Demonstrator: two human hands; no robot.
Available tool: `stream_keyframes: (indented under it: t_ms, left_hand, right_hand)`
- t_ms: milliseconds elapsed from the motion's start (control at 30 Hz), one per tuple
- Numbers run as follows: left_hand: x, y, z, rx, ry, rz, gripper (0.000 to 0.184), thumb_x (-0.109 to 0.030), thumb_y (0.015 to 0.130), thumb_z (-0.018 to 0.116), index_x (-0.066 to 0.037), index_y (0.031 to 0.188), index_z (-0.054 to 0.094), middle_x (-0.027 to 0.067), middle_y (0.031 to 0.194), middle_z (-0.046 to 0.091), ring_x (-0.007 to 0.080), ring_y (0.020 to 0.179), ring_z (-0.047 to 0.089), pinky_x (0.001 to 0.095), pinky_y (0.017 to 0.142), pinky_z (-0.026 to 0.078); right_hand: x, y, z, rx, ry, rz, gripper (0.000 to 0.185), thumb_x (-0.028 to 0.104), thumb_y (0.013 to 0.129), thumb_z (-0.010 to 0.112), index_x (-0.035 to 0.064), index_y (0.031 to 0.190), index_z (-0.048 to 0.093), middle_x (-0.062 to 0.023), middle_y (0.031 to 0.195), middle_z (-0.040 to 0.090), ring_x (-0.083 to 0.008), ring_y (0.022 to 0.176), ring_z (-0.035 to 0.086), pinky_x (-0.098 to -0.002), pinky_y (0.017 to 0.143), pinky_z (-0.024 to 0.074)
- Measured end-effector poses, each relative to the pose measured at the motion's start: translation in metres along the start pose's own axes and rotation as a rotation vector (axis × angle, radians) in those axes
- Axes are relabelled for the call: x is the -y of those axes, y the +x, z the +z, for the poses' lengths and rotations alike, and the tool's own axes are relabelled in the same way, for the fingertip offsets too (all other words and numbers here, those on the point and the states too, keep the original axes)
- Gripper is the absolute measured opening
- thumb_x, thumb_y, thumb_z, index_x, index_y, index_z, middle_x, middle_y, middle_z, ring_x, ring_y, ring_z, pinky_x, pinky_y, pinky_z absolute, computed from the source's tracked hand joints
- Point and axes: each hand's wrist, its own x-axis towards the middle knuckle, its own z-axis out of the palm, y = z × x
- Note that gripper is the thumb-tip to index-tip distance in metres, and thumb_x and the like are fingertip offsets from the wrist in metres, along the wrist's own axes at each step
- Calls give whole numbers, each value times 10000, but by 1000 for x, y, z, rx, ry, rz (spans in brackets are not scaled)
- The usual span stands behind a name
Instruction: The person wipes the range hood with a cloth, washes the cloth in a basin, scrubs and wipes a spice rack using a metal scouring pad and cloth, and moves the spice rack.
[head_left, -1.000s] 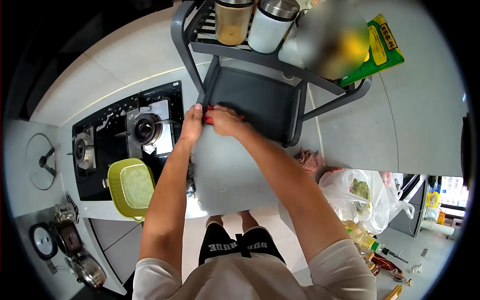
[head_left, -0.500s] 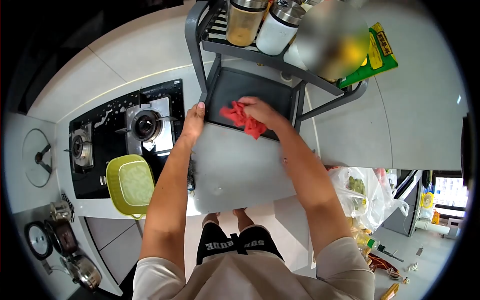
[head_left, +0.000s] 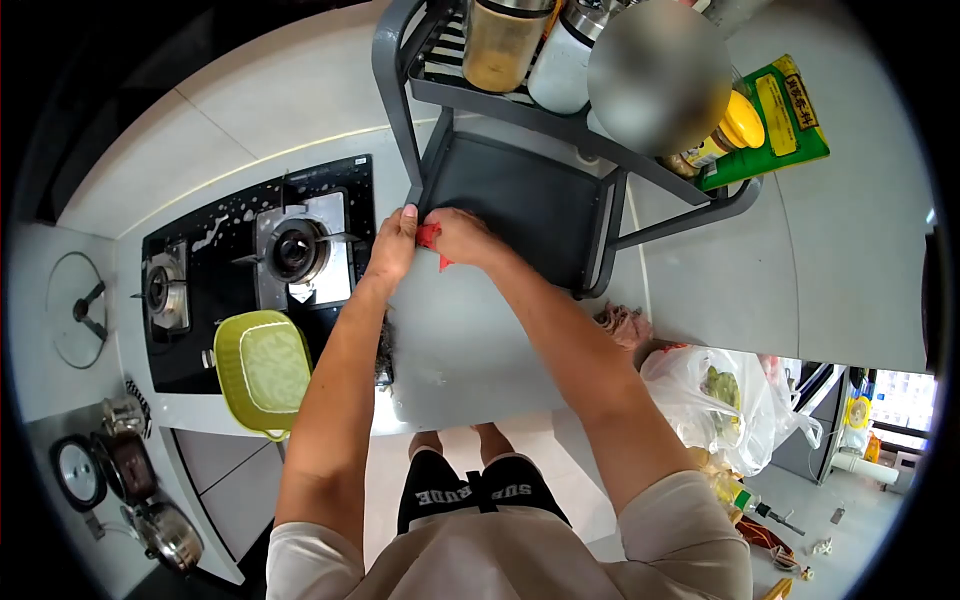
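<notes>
My left hand grips the front left corner of the dark grey rack, at the edge of its lower tray. Just beside it, my right hand is closed on a red cloth, pressed at the tray's front left corner. Part of the cloth hangs over the tray's front edge. On the rack's upper shelf stand a jar of brown powder, a jar of white contents and a yellow-capped bottle. A green packet leans at the shelf's right end.
A gas stove lies left, with a green basin at its front edge. White plastic bags and a pinkish cloth are at the right. Pots sit at the lower left, and a glass lid above them.
My right hand has moved left with the red cloth, from the middle of the tray back to its front left corner. My left hand keeps its hold on the rack.
</notes>
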Motion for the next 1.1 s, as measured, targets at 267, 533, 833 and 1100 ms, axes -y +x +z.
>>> stream_keyframes:
  t_ms: [267, 533, 833, 1100]
  left_hand:
    - [3, -2, -2, 19, -6, -25, 580, -561, 1119, 438, -15, 1072, 627, 19, 880, 549, 180, 852, 483, 332, 843, 449]
    - [-13, -12, -1, 15, -58, -47, 594, -573, 1117, 428, -11, 1088, 618, 28, 901, 552, 185, 873, 480, 332, 864, 442]
    - [-13, -11, -3, 49, -24, -87, 605, -525, 1126, 419, 26, 1267, 624, 231, 1169, 696, 382, 1087, 625, 409, 1010, 467]
    - [-17, -10, -5, 50, 32, -64, 623, -544, 1121, 418, 27, 1215, 649, 227, 1128, 704, 363, 1052, 637, 421, 982, 483]
  right_hand:
    - [-27, -14, -31, 382, 373, 228, 256, 121, 907, 562, 46, 1059, 753, -46, 936, 716, -194, 830, 650, -351, 756, 533]
    - [-71, -56, -30, -189, 76, 187, 294, 231, 977, 581, 123, 1209, 726, -156, 1171, 745, -326, 1124, 691, -448, 977, 537]
    - [-6, -6, 4, 32, -126, 33, 245, 243, 961, 614, 98, 1094, 761, -147, 1029, 767, -329, 1012, 725, -438, 898, 564]
    - [0, -122, 38, -81, 55, -26, 215, 241, 937, 621, 120, 1034, 769, -123, 927, 764, -338, 889, 733, -445, 837, 575]
